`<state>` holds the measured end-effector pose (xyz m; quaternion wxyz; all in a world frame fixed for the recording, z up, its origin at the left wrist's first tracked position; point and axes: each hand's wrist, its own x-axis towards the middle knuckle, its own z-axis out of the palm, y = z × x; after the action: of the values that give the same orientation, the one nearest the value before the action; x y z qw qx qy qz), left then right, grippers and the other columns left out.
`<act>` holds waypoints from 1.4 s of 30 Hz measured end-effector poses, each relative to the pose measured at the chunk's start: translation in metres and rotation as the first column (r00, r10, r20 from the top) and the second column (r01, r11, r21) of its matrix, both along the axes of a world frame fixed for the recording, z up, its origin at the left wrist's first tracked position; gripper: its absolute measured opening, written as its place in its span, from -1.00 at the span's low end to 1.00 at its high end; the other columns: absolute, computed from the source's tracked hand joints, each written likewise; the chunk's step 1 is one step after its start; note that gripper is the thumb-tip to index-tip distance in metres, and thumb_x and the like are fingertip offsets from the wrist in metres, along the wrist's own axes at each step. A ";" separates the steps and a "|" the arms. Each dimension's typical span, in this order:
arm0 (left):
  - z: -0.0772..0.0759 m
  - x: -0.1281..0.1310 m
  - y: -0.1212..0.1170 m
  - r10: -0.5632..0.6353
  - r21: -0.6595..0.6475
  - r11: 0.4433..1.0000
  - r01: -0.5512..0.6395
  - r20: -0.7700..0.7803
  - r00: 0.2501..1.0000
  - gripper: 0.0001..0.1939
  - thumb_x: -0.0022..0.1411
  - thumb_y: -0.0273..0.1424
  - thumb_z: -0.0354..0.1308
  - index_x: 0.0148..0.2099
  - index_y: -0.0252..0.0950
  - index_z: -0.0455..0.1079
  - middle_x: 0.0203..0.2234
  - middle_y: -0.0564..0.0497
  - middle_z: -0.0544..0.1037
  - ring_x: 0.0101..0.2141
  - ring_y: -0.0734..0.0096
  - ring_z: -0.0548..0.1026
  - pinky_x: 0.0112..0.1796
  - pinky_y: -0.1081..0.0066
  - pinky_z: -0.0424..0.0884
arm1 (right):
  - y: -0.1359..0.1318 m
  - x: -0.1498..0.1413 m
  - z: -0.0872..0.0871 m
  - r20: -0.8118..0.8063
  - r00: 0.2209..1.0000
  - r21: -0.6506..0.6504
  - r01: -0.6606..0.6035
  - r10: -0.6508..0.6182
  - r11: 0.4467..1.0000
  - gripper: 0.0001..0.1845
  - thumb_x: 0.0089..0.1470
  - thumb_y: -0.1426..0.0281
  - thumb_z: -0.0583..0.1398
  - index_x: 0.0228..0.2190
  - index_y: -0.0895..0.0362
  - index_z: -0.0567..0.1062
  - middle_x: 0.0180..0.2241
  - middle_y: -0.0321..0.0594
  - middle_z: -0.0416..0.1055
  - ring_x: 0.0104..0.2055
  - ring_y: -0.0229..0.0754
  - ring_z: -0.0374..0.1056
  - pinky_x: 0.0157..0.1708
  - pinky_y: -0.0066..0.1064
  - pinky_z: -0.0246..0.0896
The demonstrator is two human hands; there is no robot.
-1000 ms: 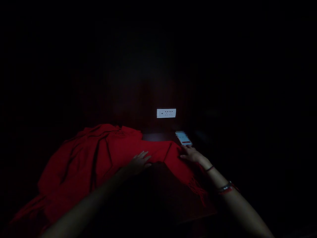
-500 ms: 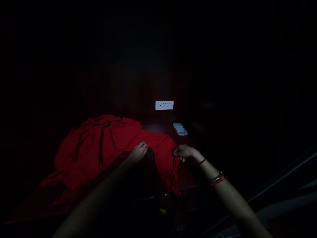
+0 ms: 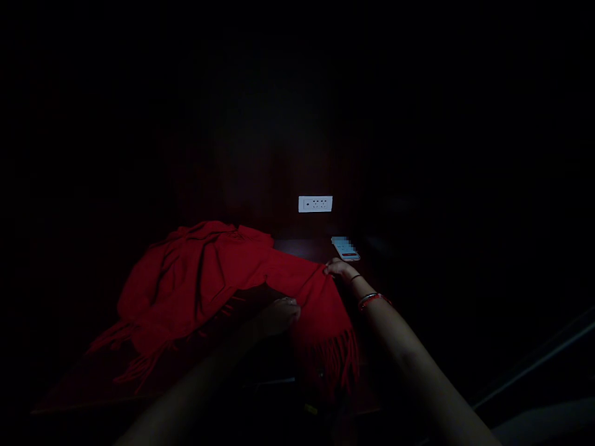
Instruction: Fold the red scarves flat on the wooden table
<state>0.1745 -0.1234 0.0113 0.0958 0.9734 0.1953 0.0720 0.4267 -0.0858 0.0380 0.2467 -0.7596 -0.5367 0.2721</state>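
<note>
A red fringed scarf [image 3: 199, 279] lies bunched on a dark surface in a very dim room. My left hand [image 3: 279, 314] is closed on the scarf's near edge at the middle, fingers curled into the cloth. My right hand [image 3: 338, 269] grips the scarf's far right corner, close to a lit phone [image 3: 345, 248]. A fringed end hangs down between my forearms. Bracelets circle my right wrist.
A white wall socket [image 3: 315, 204] sits on the dark panel behind the surface. The phone lies just right of the scarf. Everything beyond is too dark to make out, apart from faint pale lines at the lower right.
My right hand has moved away from me with the scarf corner, toward the phone. My left hand has drawn nearer and lower along the scarf's edge. The fringed end now hangs further right.
</note>
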 end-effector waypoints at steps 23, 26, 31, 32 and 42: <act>-0.021 -0.002 0.083 0.533 0.130 0.835 -0.534 0.050 0.845 -0.40 0.04 0.03 -0.13 0.11 -0.05 0.07 0.09 -0.09 0.10 0.00 -0.07 0.11 -0.13 -0.01 0.09 | 0.012 0.000 -0.030 0.262 0.965 0.076 -0.004 -0.016 0.997 -0.81 -0.12 0.35 0.14 -0.40 0.17 0.44 -0.37 -0.14 0.42 -0.28 -0.19 0.33 -0.38 -0.52 0.12; -0.007 0.005 0.072 0.536 0.161 0.808 -0.567 0.201 0.820 -0.45 0.10 -0.03 -0.17 0.09 -0.13 0.13 0.05 -0.16 0.14 -0.04 0.02 0.16 -0.13 0.04 0.12 | 0.012 -0.005 -0.028 0.211 0.977 0.144 0.005 -0.036 0.990 -0.80 -0.07 0.31 0.08 -0.41 0.15 0.43 -0.42 -0.23 0.42 -0.34 -0.25 0.32 -0.41 -0.54 0.11; -0.010 0.020 0.043 0.153 0.055 0.985 -0.162 0.137 0.979 -0.32 0.02 -0.03 -0.03 0.15 -0.23 0.01 0.09 -0.14 0.08 0.07 0.10 0.04 0.00 0.15 0.04 | 0.016 -0.003 -0.031 0.096 0.985 0.193 0.125 -0.145 0.973 -0.74 -0.05 0.34 0.01 -0.35 0.17 0.42 -0.41 -0.24 0.42 -0.38 -0.26 0.31 -0.46 -0.54 0.12; -0.012 0.020 0.039 0.084 0.020 0.996 -0.086 0.083 0.993 -0.28 -0.01 -0.02 0.00 0.15 -0.21 -0.01 0.10 -0.14 0.07 0.08 0.06 0.01 0.01 0.11 0.02 | 0.017 -0.001 -0.032 0.100 0.983 0.178 0.135 -0.155 0.975 -0.74 -0.06 0.35 0.01 -0.36 0.18 0.42 -0.41 -0.23 0.42 -0.38 -0.26 0.31 -0.46 -0.54 0.12; 0.010 -0.022 0.054 0.092 -0.154 0.981 -0.117 -0.160 0.983 -0.63 0.12 -0.25 0.01 -0.01 -0.19 0.19 -0.03 -0.04 0.25 -0.06 0.22 0.24 -0.12 0.12 0.22 | 0.010 -0.012 -0.029 0.118 0.992 0.184 -0.066 0.045 0.981 -0.64 -0.15 0.34 0.16 -0.24 0.19 0.39 -0.25 -0.19 0.38 -0.27 -0.28 0.30 -0.32 -0.56 0.14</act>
<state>0.1530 -0.0691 0.0217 0.1558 0.9534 0.2582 -0.0139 0.4147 -0.0761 0.0093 0.2788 -0.7318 -0.5941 0.1837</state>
